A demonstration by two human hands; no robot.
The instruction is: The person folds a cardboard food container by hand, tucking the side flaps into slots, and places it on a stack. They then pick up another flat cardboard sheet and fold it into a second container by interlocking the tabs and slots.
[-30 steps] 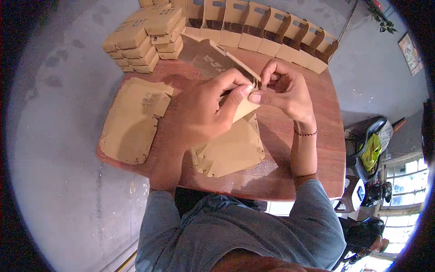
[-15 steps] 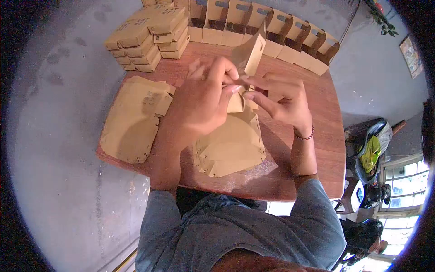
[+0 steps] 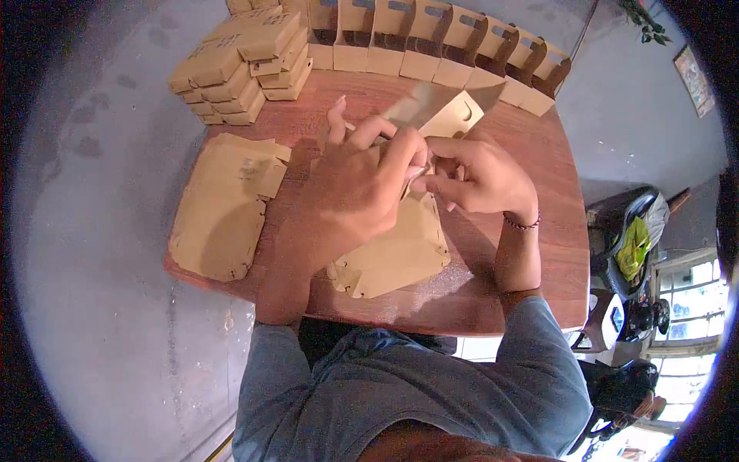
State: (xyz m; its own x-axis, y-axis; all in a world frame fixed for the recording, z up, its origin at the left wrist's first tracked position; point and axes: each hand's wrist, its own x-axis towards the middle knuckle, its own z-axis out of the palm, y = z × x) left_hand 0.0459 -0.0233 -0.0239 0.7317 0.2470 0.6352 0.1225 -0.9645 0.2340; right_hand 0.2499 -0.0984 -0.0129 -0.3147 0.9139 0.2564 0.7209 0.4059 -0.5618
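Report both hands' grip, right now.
Left hand: closed, holding a partly folded, tan cardboard box.
Right hand: closed, fingers pinching the same box near the left hand's fingertips.

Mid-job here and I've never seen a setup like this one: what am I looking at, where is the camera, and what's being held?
There is no machine here, just a person's two bare hands. The camera is worn on the head, looking forward and down, so the person's own shirt fills the bottom.

The left hand and right hand hold a partly folded cardboard piece between them; the fingers hide much of it.

On the wooden table, flat cardboard lies below the hands, with more flat sheets to the left. Stacked closed boxes stand at the far left, and a row of open cartons lines the far edge.
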